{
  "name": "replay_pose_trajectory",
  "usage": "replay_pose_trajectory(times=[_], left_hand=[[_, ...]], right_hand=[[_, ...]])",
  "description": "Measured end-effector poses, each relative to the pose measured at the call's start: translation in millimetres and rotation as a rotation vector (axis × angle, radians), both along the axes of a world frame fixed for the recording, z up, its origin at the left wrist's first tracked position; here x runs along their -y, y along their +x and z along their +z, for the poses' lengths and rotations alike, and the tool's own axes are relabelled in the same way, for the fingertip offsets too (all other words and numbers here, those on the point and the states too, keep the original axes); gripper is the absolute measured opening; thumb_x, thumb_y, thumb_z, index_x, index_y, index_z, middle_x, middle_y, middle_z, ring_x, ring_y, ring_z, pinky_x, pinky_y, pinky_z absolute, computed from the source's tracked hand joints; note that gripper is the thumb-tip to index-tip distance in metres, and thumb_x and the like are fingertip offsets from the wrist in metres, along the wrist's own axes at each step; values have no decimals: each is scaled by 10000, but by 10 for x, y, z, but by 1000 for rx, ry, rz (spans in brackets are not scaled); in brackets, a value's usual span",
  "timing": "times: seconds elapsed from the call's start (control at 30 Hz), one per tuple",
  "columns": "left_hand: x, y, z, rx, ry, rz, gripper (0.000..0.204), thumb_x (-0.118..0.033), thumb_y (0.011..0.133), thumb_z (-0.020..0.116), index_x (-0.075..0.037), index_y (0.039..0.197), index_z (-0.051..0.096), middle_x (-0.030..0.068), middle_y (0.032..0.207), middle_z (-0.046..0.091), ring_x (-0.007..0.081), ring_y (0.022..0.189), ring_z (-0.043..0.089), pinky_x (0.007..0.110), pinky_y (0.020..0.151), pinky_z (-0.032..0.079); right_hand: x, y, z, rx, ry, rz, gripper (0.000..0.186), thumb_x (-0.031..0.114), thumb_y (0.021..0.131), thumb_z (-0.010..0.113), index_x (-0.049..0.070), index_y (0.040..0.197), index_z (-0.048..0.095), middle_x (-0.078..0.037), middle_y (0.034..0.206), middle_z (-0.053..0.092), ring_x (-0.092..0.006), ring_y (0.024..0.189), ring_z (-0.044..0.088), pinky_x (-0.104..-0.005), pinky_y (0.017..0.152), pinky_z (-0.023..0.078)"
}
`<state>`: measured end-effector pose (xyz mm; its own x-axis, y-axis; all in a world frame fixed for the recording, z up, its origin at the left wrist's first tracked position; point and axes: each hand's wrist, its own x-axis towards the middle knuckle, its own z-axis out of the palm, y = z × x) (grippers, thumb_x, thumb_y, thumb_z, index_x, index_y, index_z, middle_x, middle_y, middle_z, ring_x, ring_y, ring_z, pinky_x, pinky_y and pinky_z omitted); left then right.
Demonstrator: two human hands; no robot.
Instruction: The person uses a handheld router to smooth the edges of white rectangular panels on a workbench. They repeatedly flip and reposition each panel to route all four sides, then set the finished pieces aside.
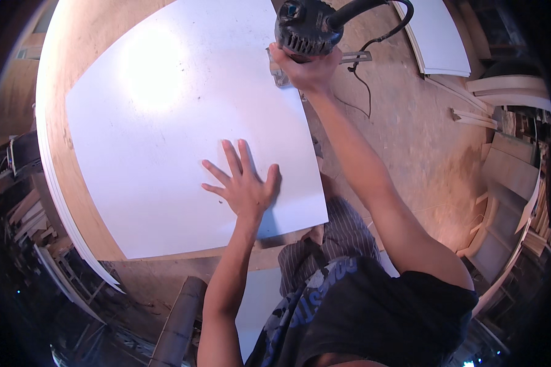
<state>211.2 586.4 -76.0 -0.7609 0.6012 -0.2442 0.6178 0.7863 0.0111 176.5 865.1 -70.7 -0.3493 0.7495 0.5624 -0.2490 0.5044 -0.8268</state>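
My left hand [245, 186] lies flat with its fingers spread on a large white board [147, 196], near the board's close right part. Farther off, my right hand [312, 72] is wrapped round the lower body of a black corded handheld power router [306, 27]. The router stands upright at the board's right edge, its metal base [279, 70] partly over the white surface. A slotted metal bar [356, 57] sticks out to the right of it. The router's bit and the cutting point are hidden under the tool and my hand.
Under the white board lies a wooden sheet [95, 208]. The router's black cable [404, 21] loops away at the top right. More white panels [438, 37] are stacked at the far right. Wood offcuts [33, 214] pile up on the left, and a dark roll or tube [177, 318] stands below the board.
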Motion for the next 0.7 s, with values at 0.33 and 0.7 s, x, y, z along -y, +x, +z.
replay_pose_trajectory(times=[0.33, 0.7], left_hand=[[-11, -43, 28, 32, 2, -18, 932, -680, 846, 494, -239, 1595, 160, 78, 1671, 19, 572, 1445, -118, 864, 965, 12], [-8, -88, 30, 81, 31, -14, 931, -655, 825, 532, -193, 1578, 239, 104, 1667, 66, 591, 1438, -100, 847, 969, -41]], right_hand=[[-451, -567, 19, -51, 9, 11, 228, 102, 730, 845, 45, 843, 656, 22, 709, 673, -73, 626, 637, -235, 643, 534], [-932, -1197, 157, -54, -5, -42, 300, 132, 720, 854, 45, 910, 640, -1, 792, 692, -96, 714, 661, -264, 714, 552]])
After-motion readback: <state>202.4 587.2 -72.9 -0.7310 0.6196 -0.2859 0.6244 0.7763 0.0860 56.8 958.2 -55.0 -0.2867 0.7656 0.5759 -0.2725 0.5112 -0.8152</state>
